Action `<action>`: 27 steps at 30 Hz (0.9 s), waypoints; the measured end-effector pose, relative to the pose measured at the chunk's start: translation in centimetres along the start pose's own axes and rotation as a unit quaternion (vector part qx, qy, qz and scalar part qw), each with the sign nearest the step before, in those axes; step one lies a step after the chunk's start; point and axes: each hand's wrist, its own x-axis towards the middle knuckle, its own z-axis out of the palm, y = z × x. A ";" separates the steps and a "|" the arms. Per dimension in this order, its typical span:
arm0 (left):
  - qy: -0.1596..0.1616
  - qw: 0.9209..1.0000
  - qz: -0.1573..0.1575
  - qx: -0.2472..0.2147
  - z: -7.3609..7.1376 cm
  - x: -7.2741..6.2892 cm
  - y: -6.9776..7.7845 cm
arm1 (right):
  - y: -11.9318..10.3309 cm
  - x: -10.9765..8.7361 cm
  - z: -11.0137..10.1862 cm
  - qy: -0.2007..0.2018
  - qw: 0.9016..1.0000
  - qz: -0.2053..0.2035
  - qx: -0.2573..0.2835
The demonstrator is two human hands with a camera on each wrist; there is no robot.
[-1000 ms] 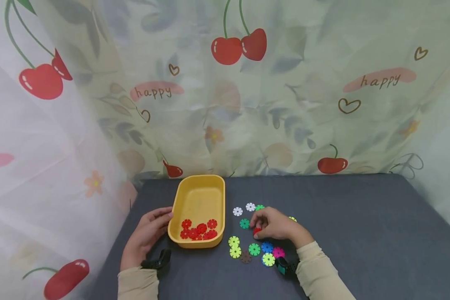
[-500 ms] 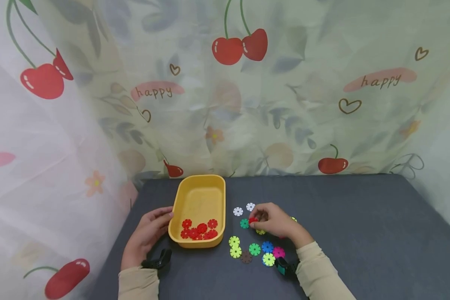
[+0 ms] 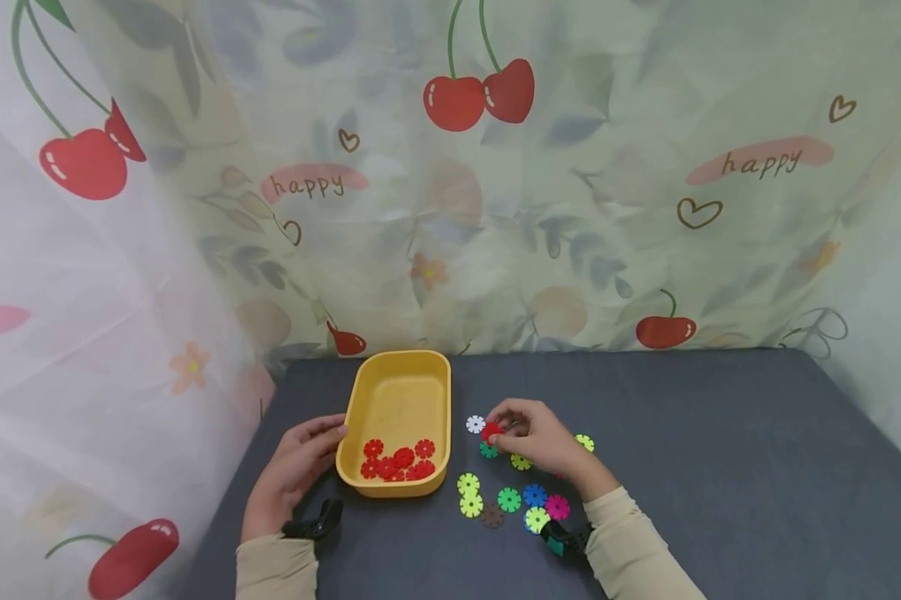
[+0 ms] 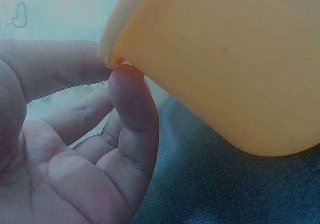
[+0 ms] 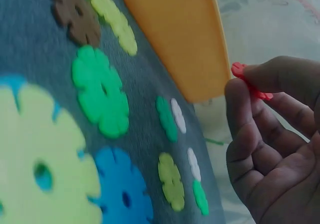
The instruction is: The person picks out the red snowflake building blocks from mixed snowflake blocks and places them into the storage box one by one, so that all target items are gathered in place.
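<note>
My left hand (image 3: pixel 292 471) holds the left rim of a yellow plastic tub (image 3: pixel 397 398). In the left wrist view a thumb and fingertip (image 4: pixel 132 91) meet at the underside of that rim. Several red snowflake discs (image 3: pixel 404 457) lie in the tub's near end. To the right, my right hand (image 3: pixel 543 437) pinches another red snowflake disc (image 5: pixel 238 69) between thumb and forefinger, raised over the white disc (image 3: pixel 476 425) and the dark green disc (image 3: pixel 488 450).
Other snowflake discs lie right of the tub: yellow discs (image 3: pixel 468 493), a brown disc (image 3: pixel 493 515), a light green disc (image 3: pixel 508 500), a blue disc (image 3: pixel 534 496) and a pink disc (image 3: pixel 558 507). A patterned curtain (image 3: pixel 495 250) hangs behind the dark grey tabletop (image 3: pixel 720 467).
My right hand has lifted the red disc and carried it leftward and away from me, toward the tub. The left hand and the tub stay in place.
</note>
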 end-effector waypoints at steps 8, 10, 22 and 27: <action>-0.003 1.000 0.000 -0.002 -0.1 0.0 -0.2 | -0.8 0.2 1.5 0.011 0.999 0.006 0.032; -0.003 1.000 0.002 -0.004 -0.1 0.0 -0.2 | -0.8 0.3 1.8 0.010 0.999 0.008 0.045; -0.003 1.000 -0.003 -0.004 -0.1 0.0 -0.1 | -1.9 0.4 3.8 -0.023 0.995 0.000 0.092; -0.003 1.000 0.000 -0.004 -0.1 0.1 -0.1 | -2.5 0.5 4.6 -0.035 0.994 -0.004 0.107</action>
